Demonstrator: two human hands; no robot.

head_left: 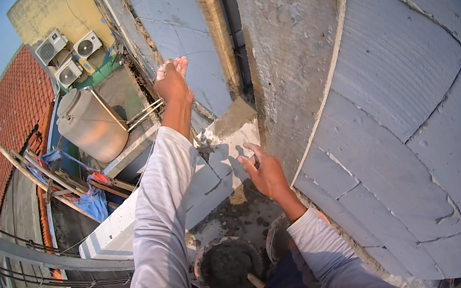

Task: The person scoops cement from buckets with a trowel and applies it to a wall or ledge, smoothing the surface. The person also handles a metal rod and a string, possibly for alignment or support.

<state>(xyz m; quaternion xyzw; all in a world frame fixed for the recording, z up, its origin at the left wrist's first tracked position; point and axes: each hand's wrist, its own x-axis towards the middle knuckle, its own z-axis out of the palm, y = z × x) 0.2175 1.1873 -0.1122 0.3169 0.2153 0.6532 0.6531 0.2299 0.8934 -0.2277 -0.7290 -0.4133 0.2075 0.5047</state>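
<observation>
My left hand [173, 82] is raised at arm's length before the blue-grey block wall, fingers stretched toward the upper right; I see nothing in it. Lower down, my right hand [268, 175] hovers near a low course of pale blocks [207, 184], thumb and forefinger apart, apparently without anything between them. Wet grey mortar [234, 117] covers the top of these blocks by the concrete column [293, 43]. Below my hands stands a bucket [198, 273] of grey mortar with a wooden handle [256, 281] sticking out. A second bucket [270, 237] is partly hidden by my right arm.
A tall block wall [398, 135] rises close on my right. Beyond the low blocks at left is a drop toward a water tank [91, 124], wooden poles [46, 179] with blue sheeting and a tiled roof [10, 124]. Cables [53, 280] and a grey rail cross the lower left.
</observation>
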